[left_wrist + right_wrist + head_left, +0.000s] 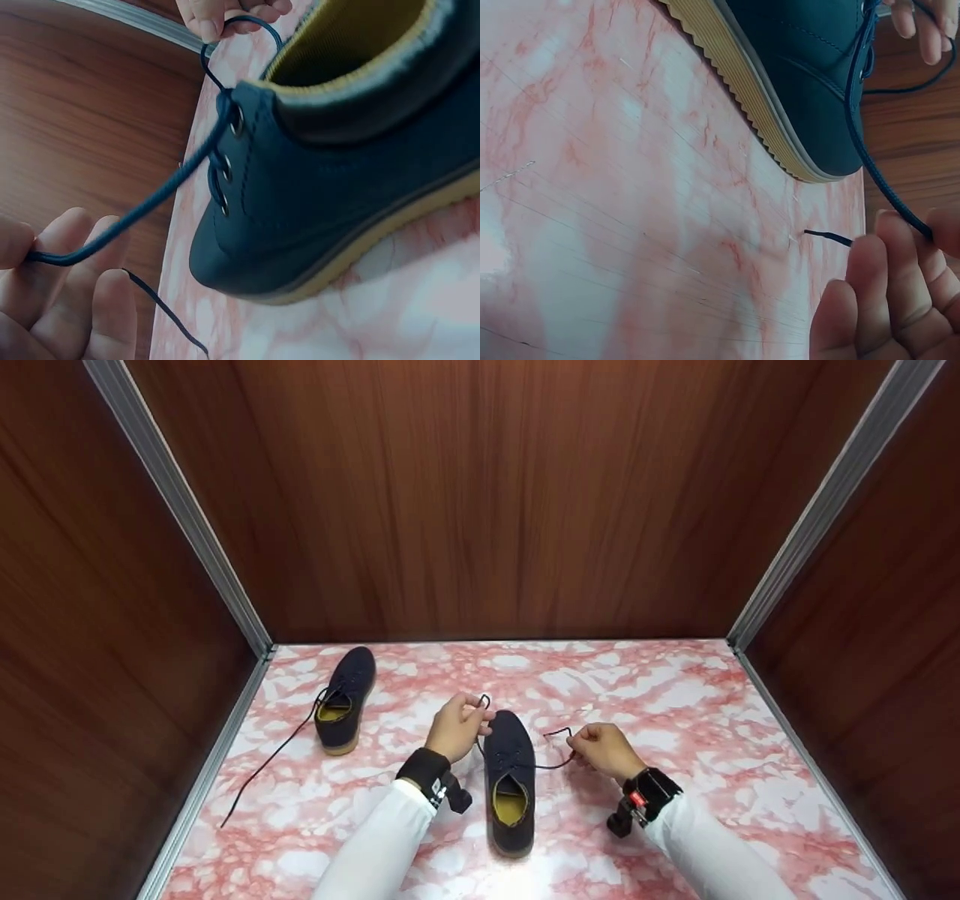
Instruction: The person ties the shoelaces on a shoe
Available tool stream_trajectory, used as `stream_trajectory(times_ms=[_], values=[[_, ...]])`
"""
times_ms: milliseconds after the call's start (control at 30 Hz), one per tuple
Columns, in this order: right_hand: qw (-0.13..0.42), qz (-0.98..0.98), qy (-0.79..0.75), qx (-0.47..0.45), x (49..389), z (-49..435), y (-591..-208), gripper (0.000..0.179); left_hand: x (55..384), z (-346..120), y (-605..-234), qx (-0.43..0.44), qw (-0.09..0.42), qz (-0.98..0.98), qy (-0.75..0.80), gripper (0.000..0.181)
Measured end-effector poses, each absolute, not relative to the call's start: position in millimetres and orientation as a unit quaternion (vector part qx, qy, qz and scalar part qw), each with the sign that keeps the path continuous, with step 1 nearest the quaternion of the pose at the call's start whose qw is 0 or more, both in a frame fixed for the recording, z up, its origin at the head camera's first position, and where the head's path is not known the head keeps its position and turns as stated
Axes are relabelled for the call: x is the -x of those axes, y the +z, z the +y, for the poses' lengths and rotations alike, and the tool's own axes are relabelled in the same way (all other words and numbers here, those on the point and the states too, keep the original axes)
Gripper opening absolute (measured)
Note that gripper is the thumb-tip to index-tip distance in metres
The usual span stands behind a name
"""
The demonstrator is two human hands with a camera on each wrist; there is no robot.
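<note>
beside a dark shoe [510, 746], yellow insole [510, 810] inside, left hand [457, 729] and right hand [606, 751] each pinch its lace [172, 183].

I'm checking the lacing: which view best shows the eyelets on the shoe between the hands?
The left wrist view: three eyelets face it up close. The head view shows them too small to count; the right wrist view, only the other side's, nearly edge-on, top right.

The shoe [292, 202] looks matt, the tabletop [780, 795] glossy.
</note>
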State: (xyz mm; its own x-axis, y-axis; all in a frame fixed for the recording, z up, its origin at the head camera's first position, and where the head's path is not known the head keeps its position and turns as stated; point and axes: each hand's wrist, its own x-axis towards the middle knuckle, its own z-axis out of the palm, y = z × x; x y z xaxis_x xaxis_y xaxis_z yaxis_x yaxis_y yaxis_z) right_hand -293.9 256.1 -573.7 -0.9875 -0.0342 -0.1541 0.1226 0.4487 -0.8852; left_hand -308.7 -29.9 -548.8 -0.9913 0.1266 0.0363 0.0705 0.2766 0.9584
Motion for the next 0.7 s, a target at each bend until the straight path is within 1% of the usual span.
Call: stream_trajectory(times_ms=[100,300,467,700], values=[[0.073,0.853,-0.516,-0.027,294.7,257.1,-576.2,0.022,309.1,-24.6,-547.5,-0.074,0.019,0.801,0.593,0.018],[0.072,0.855,-0.513,-0.028,296.3,257.2,-578.2,0.023,307.7,-19.2,-546.8,-0.103,0.028,0.802,0.588,0.015],[0.067,0.853,-0.517,-0.031,297.0,256.6,-577.4,0.023,307.5,-20.7,-550.9,-0.124,0.029,0.8,0.587,0.017],[0.06,0.856,-0.512,-0.034,298.0,257.5,-577.5,0.022,306.8,-27.0,-557.1,-0.142,0.019,0.833,0.534,0.011]])
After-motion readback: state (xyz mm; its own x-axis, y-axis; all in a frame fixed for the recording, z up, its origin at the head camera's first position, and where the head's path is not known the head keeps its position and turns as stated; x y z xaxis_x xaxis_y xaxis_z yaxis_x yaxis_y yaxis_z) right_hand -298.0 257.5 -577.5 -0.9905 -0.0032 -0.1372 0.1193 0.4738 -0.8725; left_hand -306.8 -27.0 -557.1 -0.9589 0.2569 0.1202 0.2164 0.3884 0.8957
